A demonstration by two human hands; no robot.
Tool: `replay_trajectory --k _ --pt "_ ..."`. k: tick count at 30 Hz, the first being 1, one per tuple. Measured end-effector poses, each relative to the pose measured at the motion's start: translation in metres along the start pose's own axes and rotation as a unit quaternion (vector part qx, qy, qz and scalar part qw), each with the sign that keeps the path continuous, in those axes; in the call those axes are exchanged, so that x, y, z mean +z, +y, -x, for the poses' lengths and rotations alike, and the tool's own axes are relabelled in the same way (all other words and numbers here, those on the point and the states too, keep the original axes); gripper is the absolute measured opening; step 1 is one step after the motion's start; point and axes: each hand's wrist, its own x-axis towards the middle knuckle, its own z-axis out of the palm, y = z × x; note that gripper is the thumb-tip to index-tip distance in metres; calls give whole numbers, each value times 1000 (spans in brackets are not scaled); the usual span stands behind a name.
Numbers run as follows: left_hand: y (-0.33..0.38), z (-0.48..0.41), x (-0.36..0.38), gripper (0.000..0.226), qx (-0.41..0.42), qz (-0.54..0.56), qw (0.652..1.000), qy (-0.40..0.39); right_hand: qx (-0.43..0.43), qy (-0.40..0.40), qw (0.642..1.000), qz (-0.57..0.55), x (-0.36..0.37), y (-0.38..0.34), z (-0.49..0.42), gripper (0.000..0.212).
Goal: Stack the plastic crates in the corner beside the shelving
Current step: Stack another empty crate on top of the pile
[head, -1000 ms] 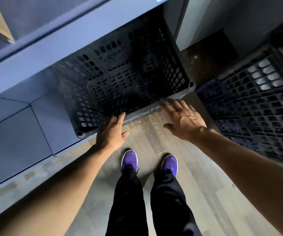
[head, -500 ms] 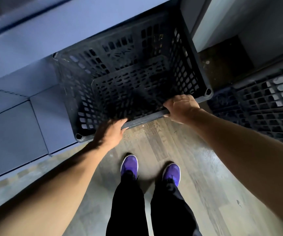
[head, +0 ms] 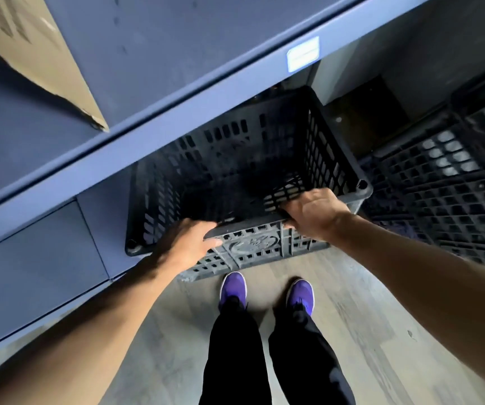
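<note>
A black perforated plastic crate (head: 235,159) hangs tilted in front of me, its far side tucked under the blue shelf beam (head: 177,112). My left hand (head: 186,244) is closed over the near rim at its left part. My right hand (head: 314,214) grips the same rim further right, fingers hooked inside. The crate's near wall, with an embossed logo, faces me above my feet. More black lattice crates (head: 454,194) stand at the right.
Blue metal shelving (head: 45,258) fills the left, with a cardboard box (head: 31,54) on its upper shelf. A dark bare floor corner (head: 364,118) lies beyond the crate beside a grey wall. My purple shoes (head: 232,287) stand on grey wood-look flooring.
Both hands went from open over the rim to closed on it. The crate has since come up off the floor and tilted toward me, showing its near wall.
</note>
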Motion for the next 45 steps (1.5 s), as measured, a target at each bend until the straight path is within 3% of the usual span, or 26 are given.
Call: replay_trajectory --k 5,13,20,26,37,45 --pt "22 18 -18 51 49 -59 997 -19 29 -26 998 -43 -7 -3 53 41" --pt "54 65 -16 42 163 -146 975 -37 126 -27 986 -108 3 -35 160 41" --pt "91 103 -40 33 291 -163 942 -41 229 -11 957 -177 -1 -60 241 26" --pt "133 140 -58 34 369 -226 900 -52 301 25 928 -219 -8 -91 318 28" --pt "202 231 -81 32 537 -320 781 1 404 110 880 -223 -20 -159 458 25" --pt "239 310 -107 21 591 -309 744 41 448 164 856 -197 -44 -196 541 20"
